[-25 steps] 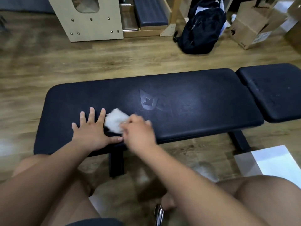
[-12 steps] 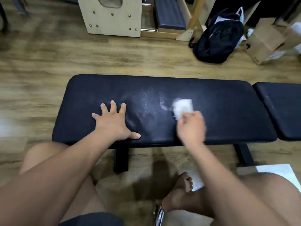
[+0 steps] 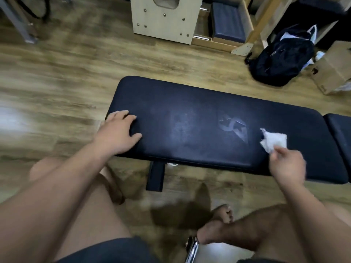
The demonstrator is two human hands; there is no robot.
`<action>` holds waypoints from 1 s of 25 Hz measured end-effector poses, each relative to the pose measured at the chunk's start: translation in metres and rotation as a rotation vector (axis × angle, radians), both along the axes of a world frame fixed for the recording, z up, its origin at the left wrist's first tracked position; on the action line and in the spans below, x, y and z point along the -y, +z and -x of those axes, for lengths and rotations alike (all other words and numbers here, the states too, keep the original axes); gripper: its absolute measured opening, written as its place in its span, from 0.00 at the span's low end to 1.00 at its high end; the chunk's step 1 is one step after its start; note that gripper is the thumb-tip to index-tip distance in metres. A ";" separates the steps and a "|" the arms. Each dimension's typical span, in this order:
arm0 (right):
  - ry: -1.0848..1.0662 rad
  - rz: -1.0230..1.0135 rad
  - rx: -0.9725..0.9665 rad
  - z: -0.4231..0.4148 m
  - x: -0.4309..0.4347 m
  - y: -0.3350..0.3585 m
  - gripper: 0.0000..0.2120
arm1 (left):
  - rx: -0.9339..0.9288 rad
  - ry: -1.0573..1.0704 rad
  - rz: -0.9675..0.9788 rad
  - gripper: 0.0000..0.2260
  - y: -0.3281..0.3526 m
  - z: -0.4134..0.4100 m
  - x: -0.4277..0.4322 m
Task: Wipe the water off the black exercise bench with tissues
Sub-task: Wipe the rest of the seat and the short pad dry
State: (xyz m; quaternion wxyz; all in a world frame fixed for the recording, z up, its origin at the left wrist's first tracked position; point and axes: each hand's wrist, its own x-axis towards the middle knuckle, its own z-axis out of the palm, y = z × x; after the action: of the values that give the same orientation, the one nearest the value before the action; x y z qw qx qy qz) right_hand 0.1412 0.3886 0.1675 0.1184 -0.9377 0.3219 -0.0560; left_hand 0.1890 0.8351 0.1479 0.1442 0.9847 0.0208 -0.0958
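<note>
- Wipe update from my remote seat: the crumpled white tissue [image 3: 273, 141] has gone from the lower left of the black padded exercise bench [image 3: 190, 99], right next to the left hand [image 3: 119, 130], across the embossed logo [image 3: 233, 126]. It now sits right of centre on the surface.
- The right hand [image 3: 286, 164] pinches the tissue's near corner with fingers curled round it. The rest of the wad lies on the pad.
- The left hand has slid out to the left end of the surface. Its fingers [image 3: 125, 115] are loosely spread and hold nothing, just bracing.
- My read is that one long left-to-right pass is nearly done. There's a pale hazy patch left of the logo, and I can't tell if it's leftover water or just sheen, so I'd give it another pass.
- Nothing sits on the pad in the tissue's path. The second black pad [image 3: 340, 133] butts up at the right edge.
- Upper right on the wooden floor [image 3: 66, 73] are a black backpack [image 3: 281, 61] and a cardboard box [image 3: 332, 71], with a pale wooden box [image 3: 163, 16] top centre. All are well apart from the surface.
</note>
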 end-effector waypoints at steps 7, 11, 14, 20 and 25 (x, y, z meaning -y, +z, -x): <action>0.323 0.024 0.108 -0.004 -0.206 -0.024 0.14 | 0.053 -0.064 0.115 0.25 0.003 0.021 -0.015; 0.712 -0.036 0.068 -0.001 -0.337 -0.025 0.12 | 0.155 0.089 0.301 0.17 0.002 0.029 -0.033; 0.976 -0.029 0.024 -0.014 -0.385 -0.021 0.10 | 0.218 0.255 0.367 0.13 0.002 0.034 -0.047; 1.452 0.007 0.176 -0.061 -0.345 -0.028 0.11 | 0.195 0.362 0.370 0.10 0.008 0.030 -0.050; 1.300 0.316 0.002 -0.181 -0.331 -0.012 0.12 | 0.132 0.344 0.359 0.14 0.012 0.028 -0.048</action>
State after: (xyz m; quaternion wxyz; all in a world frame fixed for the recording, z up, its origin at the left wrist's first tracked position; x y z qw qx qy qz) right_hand 0.3220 0.7200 0.1550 -0.0104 -0.9469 -0.3208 -0.0206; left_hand 0.1610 0.8829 0.1602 0.3320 0.9294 0.1610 -0.0076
